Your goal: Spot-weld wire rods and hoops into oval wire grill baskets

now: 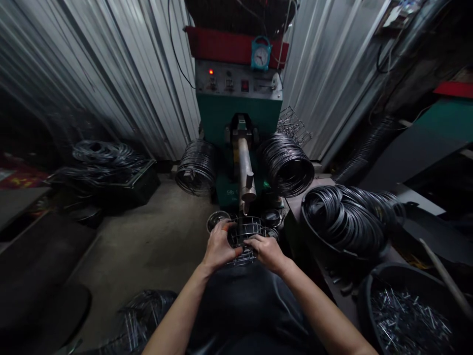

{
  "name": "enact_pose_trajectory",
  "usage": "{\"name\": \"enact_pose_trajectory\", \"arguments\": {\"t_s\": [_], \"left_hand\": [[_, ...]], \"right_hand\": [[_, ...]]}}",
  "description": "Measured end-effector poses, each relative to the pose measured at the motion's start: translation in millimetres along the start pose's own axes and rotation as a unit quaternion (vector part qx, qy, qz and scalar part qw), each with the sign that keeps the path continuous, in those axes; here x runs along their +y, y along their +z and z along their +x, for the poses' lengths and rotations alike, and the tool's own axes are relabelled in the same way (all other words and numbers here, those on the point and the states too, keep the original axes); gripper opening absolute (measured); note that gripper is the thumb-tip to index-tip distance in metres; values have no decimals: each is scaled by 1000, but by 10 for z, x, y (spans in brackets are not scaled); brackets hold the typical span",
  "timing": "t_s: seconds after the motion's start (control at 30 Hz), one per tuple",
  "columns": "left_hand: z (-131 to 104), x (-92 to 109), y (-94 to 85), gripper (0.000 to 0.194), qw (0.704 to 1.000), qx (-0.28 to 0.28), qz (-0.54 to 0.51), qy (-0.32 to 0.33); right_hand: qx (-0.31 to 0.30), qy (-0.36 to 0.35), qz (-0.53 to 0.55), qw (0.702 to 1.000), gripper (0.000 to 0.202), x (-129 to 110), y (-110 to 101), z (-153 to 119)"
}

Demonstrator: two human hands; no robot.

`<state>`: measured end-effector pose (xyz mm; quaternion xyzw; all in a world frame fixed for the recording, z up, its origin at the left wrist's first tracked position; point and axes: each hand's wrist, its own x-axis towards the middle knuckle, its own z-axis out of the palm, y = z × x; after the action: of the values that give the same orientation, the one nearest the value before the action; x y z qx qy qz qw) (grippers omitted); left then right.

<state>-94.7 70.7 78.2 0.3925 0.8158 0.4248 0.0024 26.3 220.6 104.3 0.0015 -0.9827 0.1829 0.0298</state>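
Note:
A small round wire basket (252, 220) of metal rods sits in front of me, just below the tip of a welding machine's metal arm (245, 160). My left hand (219, 245) grips the basket's left side, with orange wraps on a finger and the thumb. On the right side, my right hand (269, 252) is closed on the same basket, its fingers bent over the wires. Palms and hands hide part of the basket. Round metal parts (218, 220) show just beyond my left hand.
The green machine (214, 111) carries a lit red lamp and a blue clock (260, 53). Wire-ring coils hang left (196, 167) and right (286, 165) of its arm. To the right stand a tub of rings (343, 219) and a bin of short metal pieces (410, 315). A green crate (138, 185) stands left.

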Motion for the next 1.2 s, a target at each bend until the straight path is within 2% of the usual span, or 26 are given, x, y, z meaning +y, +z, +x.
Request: {"name": "enact_pose_trajectory", "arguments": {"t_s": [0.23, 0.47, 0.63, 0.83, 0.9, 0.97, 1.07, 1.13, 1.2], "left_hand": [[91, -39, -15, 59, 1000, -7, -12, 22], [334, 10, -72, 52, 1000, -17, -19, 3], [371, 15, -57, 49, 1000, -19, -11, -4], [497, -41, 12, 52, 1000, 15, 3, -27], [553, -51, 19, 51, 999, 11, 1, -38], [577, -48, 21, 50, 999, 5, 2, -43], [574, -42, 29, 53, 999, 25, 7, -39], [587, -51, 36, 54, 998, 42, 4, -38], [631, -71, 38, 54, 998, 44, -2, -50]], "right_hand": [[19, -19, -16, 1000, 38, 48, 0, 60], [33, -12, 0, 999, 35, 114, -107, 265], [51, -15, 10, 999, 39, 158, -57, 283], [69, 25, 9, 997, 39, 179, -25, 398], [96, 46, 32, 994, 38, 185, -29, 444], [160, 61, 80, 982, 36, 194, -5, 421], [272, 109, 200, 935, 36, 233, 148, 203], [279, 165, 285, 902, 32, 281, 359, -51], [238, 211, 338, 886, 28, 339, 642, -352]]}}
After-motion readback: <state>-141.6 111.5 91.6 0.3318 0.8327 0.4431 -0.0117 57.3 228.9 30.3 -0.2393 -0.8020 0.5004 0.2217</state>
